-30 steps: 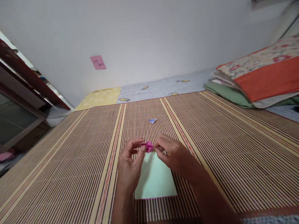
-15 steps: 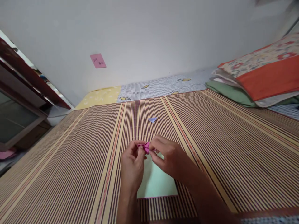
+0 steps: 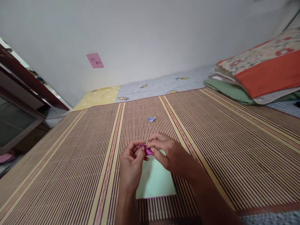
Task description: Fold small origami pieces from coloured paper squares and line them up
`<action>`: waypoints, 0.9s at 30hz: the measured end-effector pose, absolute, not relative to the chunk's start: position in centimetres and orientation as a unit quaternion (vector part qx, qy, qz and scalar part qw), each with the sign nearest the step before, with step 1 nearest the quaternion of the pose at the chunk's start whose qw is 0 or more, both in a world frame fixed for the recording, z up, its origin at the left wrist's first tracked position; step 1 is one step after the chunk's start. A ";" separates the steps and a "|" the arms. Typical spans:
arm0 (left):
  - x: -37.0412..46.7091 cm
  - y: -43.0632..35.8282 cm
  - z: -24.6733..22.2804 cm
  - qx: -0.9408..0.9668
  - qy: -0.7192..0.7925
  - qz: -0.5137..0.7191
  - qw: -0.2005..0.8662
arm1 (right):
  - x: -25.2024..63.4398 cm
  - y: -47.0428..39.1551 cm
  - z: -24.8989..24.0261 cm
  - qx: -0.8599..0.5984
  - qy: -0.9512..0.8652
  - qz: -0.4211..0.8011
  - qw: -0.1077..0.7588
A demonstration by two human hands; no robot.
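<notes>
Between my two hands is a small piece of folded magenta paper (image 3: pixel 148 151), partly covered by the fingers. My left hand (image 3: pixel 132 157) pinches its left end between thumb and fingers. On the other side, my right hand (image 3: pixel 167 153) has thumb and index finger closed on the paper's right part. Under the hands a pale green sheet (image 3: pixel 157 182) lies flat, its upper part hidden by them. Farther off on the mat sits a small folded lilac paper piece (image 3: pixel 151 119).
A striped bamboo mat (image 3: pixel 77 162) spreads beneath everything. Folded bedding with an orange and floral cover (image 3: pixel 269 75) is stacked at the right. A pink note (image 3: pixel 95 60) is stuck to the white wall (image 3: pixel 150 37). Dark furniture (image 3: pixel 18 122) stands at the left.
My right hand's fingers have shifted on the magenta paper, with the thumb now along its right edge. My left hand keeps its pinch. The view has moved slightly.
</notes>
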State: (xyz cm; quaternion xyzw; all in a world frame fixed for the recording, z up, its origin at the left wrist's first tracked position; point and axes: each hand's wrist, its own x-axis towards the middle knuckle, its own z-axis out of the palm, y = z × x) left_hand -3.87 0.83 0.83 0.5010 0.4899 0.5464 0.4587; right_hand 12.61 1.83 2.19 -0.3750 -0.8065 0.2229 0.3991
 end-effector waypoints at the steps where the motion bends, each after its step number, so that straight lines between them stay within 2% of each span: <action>1: -3.8 0.8 0.8 0.500 0.489 0.548 0.459 | 12.6 1.8 2.2 -0.377 -0.813 0.213 0.389; 9: -3.5 0.8 1.0 0.492 0.489 0.554 0.461 | 12.7 1.6 2.6 -0.386 -0.833 0.180 0.353; 19: -3.3 0.7 1.0 0.491 0.495 0.541 0.471 | 12.7 1.8 2.2 -0.412 -0.771 0.258 0.412; 27: -2.7 0.3 0.8 0.517 0.518 0.526 0.432 | 12.6 1.8 2.4 -0.429 -0.776 0.244 0.393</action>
